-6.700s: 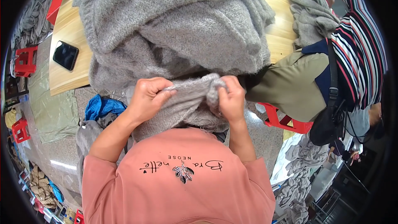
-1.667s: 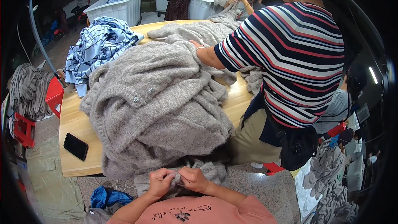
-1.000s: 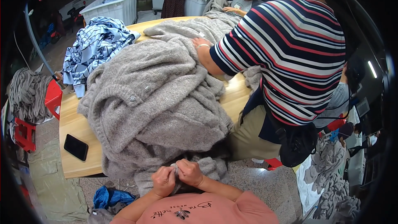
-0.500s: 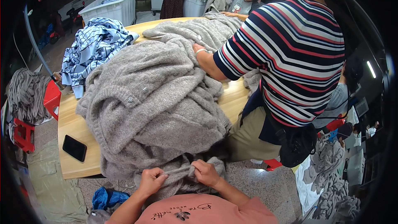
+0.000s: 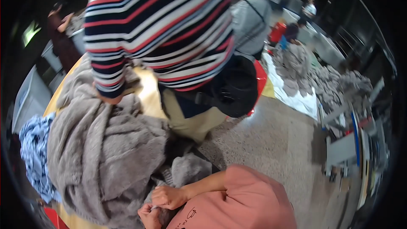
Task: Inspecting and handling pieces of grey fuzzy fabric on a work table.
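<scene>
My right hand [image 5: 168, 197] is closed, its fingers curled on a bit of grey knit garment [image 5: 153, 181] close to my body. Just below it, my left hand [image 5: 149, 215] is closed on the same garment, nearly touching the right. More of that cloth bunches by my right forearm. A large heap of fuzzy grey knitwear [image 5: 106, 152] lies in front of my hands. The fabric between my fingers is mostly hidden.
A co-worker in a striped top [image 5: 169, 29] stands close ahead, one arm at the heap. Blue checked cloth [image 5: 36, 157] lies left of it on the wooden table [image 5: 150, 91]. Grey garments [image 5: 292, 65] lie on white sheeting at right; a cart [image 5: 343, 148] stands nearer.
The view has swung to the right, so the table and co-worker appear farther left. My hands have come closer together, both still gripping the grey knit.
</scene>
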### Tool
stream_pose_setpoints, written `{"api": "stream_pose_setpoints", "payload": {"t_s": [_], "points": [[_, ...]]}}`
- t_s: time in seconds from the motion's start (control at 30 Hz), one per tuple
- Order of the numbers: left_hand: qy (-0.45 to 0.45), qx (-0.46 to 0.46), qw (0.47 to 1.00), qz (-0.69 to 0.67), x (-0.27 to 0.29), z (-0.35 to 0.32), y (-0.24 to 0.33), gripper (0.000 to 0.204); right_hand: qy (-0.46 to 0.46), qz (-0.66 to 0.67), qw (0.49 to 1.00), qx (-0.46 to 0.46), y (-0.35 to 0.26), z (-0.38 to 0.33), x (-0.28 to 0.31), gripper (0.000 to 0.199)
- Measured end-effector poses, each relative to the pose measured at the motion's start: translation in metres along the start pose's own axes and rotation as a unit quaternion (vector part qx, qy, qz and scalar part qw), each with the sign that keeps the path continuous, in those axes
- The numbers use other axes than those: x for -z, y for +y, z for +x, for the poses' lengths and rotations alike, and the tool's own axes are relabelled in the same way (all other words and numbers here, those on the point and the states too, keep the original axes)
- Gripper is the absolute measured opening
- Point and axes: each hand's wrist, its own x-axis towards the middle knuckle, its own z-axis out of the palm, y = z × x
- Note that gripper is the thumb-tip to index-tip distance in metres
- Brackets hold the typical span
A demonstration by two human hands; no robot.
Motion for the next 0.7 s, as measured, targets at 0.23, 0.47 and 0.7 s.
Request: {"api": "stream_pose_setpoints", "payload": {"t_s": [0.23, 0.47, 0.7], "points": [[-0.051, 0.024, 0.998, -0.004, -0.010, 0.008, -0.015, 0.008, 0.058, 0.028, 0.998, 0.013, -0.004, -0.007, 0.001, 0.011], [-0.012, -0.079, 0.990, -0.113, -0.002, 0.005, -0.013, 0.005, 0.071, 0.109, 0.990, -0.061, 0.004, 0.000, 0.004, 0.016], [0.052, 0.033, 0.998, -0.025, -0.015, 0.002, 0.001, 0.011, 0.050, 0.023, 0.998, 0.003, 0.007, 0.003, 0.011, 0.016]]}}
